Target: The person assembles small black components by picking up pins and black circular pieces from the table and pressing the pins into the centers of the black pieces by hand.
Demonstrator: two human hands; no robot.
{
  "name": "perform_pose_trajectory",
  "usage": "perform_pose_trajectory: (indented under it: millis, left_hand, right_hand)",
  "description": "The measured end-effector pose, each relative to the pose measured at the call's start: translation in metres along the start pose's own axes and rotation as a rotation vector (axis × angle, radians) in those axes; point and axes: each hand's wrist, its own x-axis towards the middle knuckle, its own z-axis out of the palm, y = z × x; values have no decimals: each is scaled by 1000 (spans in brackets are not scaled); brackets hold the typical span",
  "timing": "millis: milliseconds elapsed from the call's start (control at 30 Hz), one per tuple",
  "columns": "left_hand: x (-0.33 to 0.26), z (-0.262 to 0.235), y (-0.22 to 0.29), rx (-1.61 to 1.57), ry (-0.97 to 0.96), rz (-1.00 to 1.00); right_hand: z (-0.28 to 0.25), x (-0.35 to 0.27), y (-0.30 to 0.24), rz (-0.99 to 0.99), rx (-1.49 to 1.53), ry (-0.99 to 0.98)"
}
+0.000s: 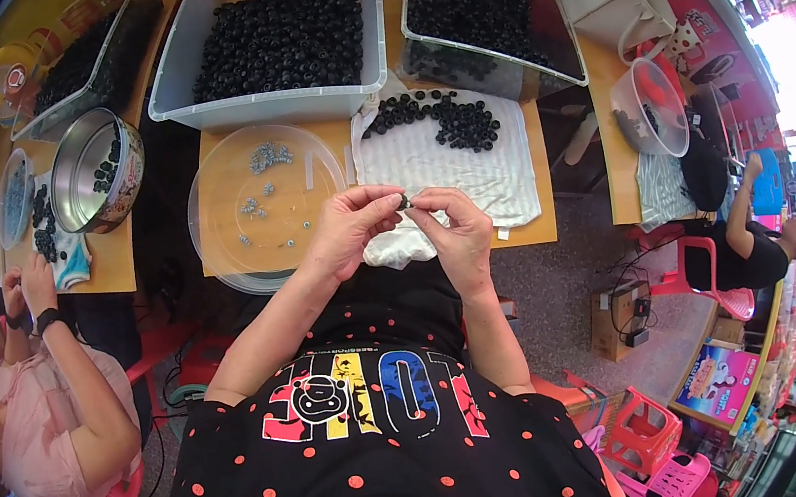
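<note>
My left hand (354, 231) and my right hand (456, 229) meet above the table's front edge. Between their fingertips they pinch a small black round part (403, 202), mostly hidden by the fingers. Just beyond them, a striped white cloth (498, 172) carries a group of loose black ring-shaped parts (467, 126). Left of the cloth lies a clear round plastic tray (215, 216) with small silvery metal pieces (269, 156) in loose groups. Whether a metal piece is also in my fingers cannot be made out.
Behind stand a clear bin (291, 106) and a second bin (494, 60), both full of black parts. A round tin (97, 226) sits to the left, near a co-worker in pink (71, 418). Another person (755, 244) sits at the right, near red stools (644, 432).
</note>
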Motion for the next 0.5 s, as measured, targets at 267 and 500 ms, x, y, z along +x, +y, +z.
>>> perform_pose_trajectory:
  millis: [267, 500]
  left_hand:
    - [0, -8, 0, 113, -15, -67]
    - [-1, -12, 8, 154, -170, -139]
  right_hand:
    - [-2, -4, 9, -27, -24, -77]
    - [-12, -6, 26, 353, 398, -287]
